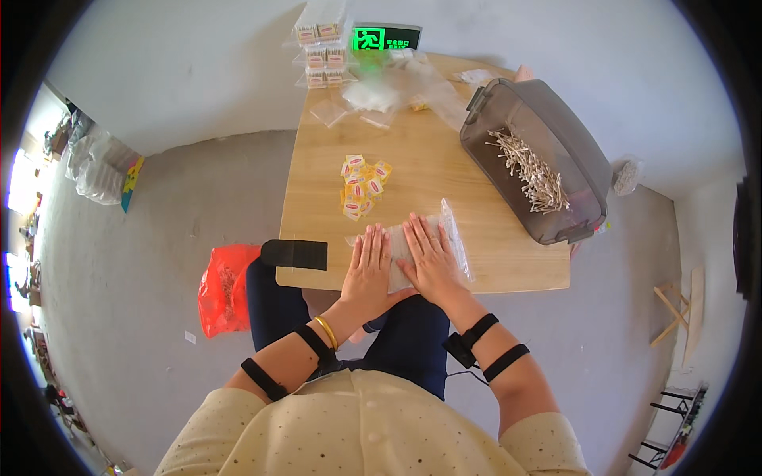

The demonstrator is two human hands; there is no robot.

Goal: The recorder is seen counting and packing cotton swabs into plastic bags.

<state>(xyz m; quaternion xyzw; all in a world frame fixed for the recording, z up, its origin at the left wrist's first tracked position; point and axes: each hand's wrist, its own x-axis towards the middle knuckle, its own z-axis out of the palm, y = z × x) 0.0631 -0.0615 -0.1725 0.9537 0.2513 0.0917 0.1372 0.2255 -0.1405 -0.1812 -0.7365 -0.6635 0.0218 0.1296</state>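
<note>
A clear plastic bag (403, 252) with pale contents lies flat at the table's front edge. My left hand (370, 266) rests on its left side, fingers stretched out and together. On its right part lies my right hand (429, 258), palm down, with the fingers extended and the thumb apart. The bag's loose plastic end sticks out past my right hand. Beyond my hands is a loose pile of small yellow and white printed cards (363, 187). The palms hide much of the bag's middle.
A grey translucent bin (548, 107) holding cotton swabs (530, 170) sits tilted at the right. Filled packs (321, 57) are stacked at the back left beside a green-lit exit sign (385, 38) and loose plastic bags (373, 95). A black strip (295, 255) overhangs the left edge; a red bag (225, 289) is below.
</note>
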